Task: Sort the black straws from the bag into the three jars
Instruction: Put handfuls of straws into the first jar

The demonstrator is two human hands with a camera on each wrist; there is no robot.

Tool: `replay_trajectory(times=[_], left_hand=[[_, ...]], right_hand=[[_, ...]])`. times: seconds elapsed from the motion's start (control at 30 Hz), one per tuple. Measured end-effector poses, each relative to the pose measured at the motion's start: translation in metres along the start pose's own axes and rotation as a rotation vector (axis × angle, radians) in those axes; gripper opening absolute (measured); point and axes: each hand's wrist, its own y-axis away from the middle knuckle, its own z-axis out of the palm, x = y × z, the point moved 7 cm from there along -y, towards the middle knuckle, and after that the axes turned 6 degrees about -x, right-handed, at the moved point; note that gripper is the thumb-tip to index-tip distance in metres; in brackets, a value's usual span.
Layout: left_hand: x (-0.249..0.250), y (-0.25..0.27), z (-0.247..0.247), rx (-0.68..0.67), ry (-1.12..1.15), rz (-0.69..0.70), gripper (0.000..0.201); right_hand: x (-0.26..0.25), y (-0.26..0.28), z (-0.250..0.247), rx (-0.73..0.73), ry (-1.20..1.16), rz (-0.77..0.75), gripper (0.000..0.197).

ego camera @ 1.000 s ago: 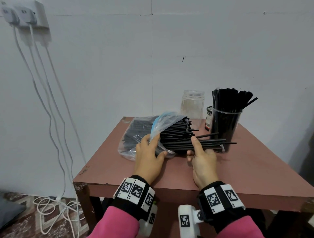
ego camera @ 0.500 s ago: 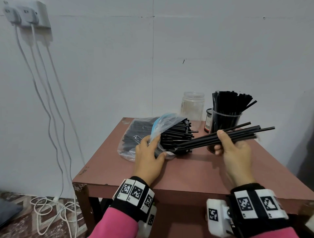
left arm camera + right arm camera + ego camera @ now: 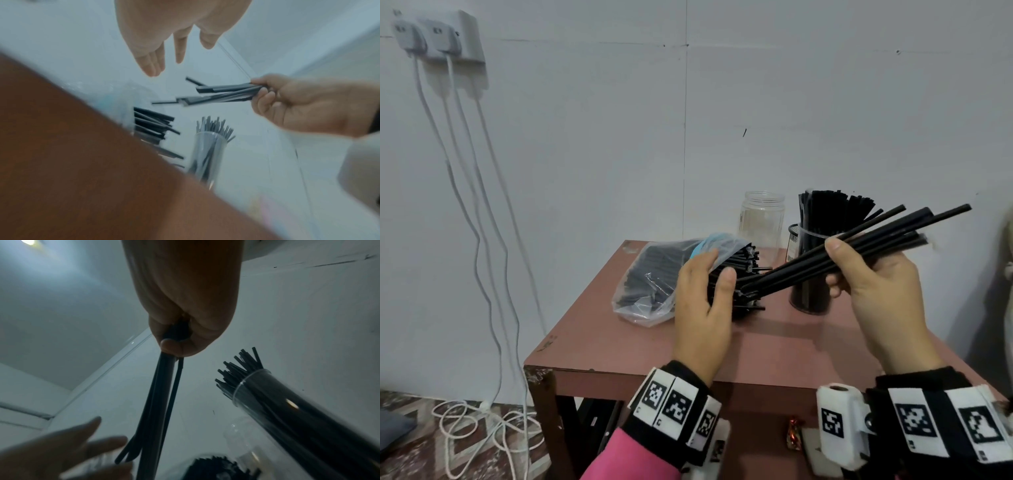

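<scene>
R hand (image 3: 873, 291) now clear of bag (image 3: 650, 274) w/ straw bundle (image 3: 859, 250) clamped, L hand (image 3: 702, 301) lifted off, fingers loose/apart; next prob. drop into a jar (image 3: 762, 219).

A plain room at home: bare white wall (image 3: 825, 102), socket with chargers (image 3: 438, 37) at ten o'clock, patterned rug (image 3: 414, 428) at eight, small reddish table (image 3: 774, 353)

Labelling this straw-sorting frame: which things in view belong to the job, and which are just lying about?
Job:
- bundle of straws, gripped by the right hand
- bag of straws, left hand open beside it
- full jar
- empty clear jar
- dark mesh holder, mostly hidden behind the full jar

Lying about:
- wall socket and white cables
- wrapped sweet below the table
</scene>
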Motion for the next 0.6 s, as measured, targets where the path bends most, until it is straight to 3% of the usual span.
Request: replay_trajectory(times=[0.07, 0.17, 0.23, 0.43, 0.6], left_hand=[[0.002, -0.007, 0.004, 0.012, 0.176, -0.166, 0.024], [-0.006, -0.012, 0.016, -0.037, 0.481, -0.482, 0.042], [-0.007, -0.014, 0.018, -0.027, 0.598, -0.576, 0.043], [-0.001, -0.023, 0.015, 0.018, 0.732, -0.558, 0.038], [-0.002, -0.031, 0.011, 0.027, 0.776, -0.576, 0.035]], right_hand=[[-0.005, 0.002, 0.004, -0.033, -0.098, 0.021, 0.016], [-0.009, 0.004, 0.012, -0.081, -0.185, 0.053, 0.016], [-0.010, 0.005, 0.018, -0.091, -0.196, 0.058, 0.016], [-0.010, 0.007, 0.034, -0.100, -0.220, 0.019, 0.022], [-0.006, 0.005, 0.044, -0.060, -0.322, 0.005, 0.009]])
